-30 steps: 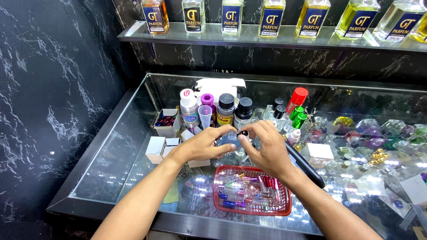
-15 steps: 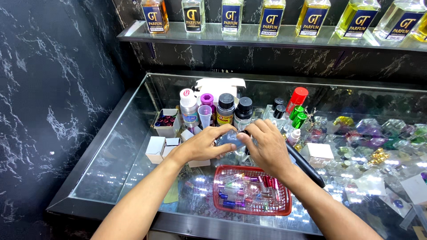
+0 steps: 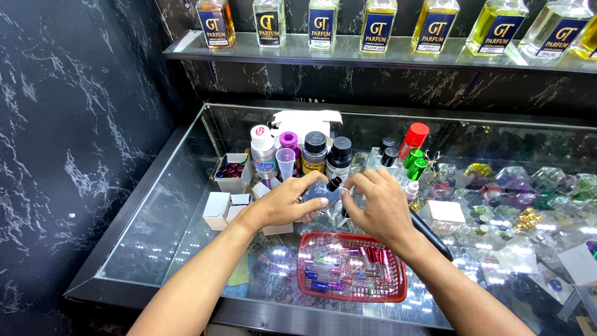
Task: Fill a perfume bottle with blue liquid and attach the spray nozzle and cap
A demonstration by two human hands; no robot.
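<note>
Head view: left hand (image 3: 287, 202) grips a small bluish bottle (image 3: 318, 194) w/ black cap above the glass counter (image 3: 155, 230); right hand (image 3: 378, 208) has fingertips pinched at the cap end. Just below the hands sits a red basket (image 3: 398, 292) of small vials; capped bottles (image 3: 314, 152) stand behind.

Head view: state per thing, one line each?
Left hand: grips small bottle.
Right hand: fingers at the bottle's black cap.
Small bottle: held above counter, tilted.
Red basket: on glass counter, filled with vials.
Shelf bottles: upright, capped.
</note>
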